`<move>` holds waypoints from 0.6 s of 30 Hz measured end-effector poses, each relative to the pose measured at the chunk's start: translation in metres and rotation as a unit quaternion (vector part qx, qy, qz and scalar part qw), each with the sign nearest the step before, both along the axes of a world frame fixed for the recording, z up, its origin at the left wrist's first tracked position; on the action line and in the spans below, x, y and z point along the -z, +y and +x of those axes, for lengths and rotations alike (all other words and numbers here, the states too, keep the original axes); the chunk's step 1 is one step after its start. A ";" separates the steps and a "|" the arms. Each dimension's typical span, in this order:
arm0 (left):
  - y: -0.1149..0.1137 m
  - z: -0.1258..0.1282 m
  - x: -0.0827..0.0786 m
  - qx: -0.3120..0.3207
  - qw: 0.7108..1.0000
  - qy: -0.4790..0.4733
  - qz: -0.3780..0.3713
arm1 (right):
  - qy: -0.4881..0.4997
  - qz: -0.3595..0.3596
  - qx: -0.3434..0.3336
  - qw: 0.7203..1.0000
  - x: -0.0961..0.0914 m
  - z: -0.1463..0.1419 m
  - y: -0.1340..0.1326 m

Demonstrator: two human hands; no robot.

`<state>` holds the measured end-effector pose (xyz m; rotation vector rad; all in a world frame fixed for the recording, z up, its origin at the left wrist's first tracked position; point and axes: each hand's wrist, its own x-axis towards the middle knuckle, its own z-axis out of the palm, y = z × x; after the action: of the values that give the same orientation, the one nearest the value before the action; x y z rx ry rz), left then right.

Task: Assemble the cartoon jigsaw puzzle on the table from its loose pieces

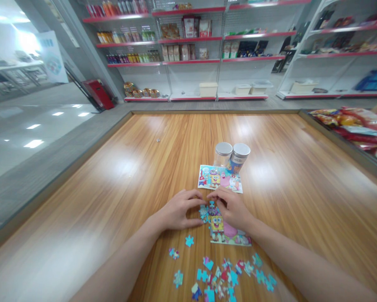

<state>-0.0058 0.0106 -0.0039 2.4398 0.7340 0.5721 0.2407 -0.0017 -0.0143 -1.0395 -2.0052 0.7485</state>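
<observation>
Loose jigsaw pieces (220,272) lay nearest on the desk (286,176). Beyond, my left grip (179,208) and right grip (231,208), fingers pressed together, covered the part-built SpongeBob puzzle (228,230), any pinch unclear; a slip could have split unlocked pieces toward the picture card (220,178).

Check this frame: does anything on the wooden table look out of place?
One thing stands out: a small pale speck lies alone on the wooden table, far from the loose jigsaw pieces. It is too small to identify, but it sits apart from everything else there.

Half-built SpongeBob jigsaw puzzle (228,230) lying flat, loose pieces (221,272) nearby
</observation>
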 end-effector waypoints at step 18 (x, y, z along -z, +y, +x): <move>-0.001 0.001 -0.002 -0.001 1.000 0.014 0.023 | 0.016 -0.004 0.002 1.000 0.000 -0.001 0.000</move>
<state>-0.0052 0.0095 -0.0018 2.4947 0.7435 0.5626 0.2399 -0.0020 -0.0139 -1.0288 -1.9743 0.7675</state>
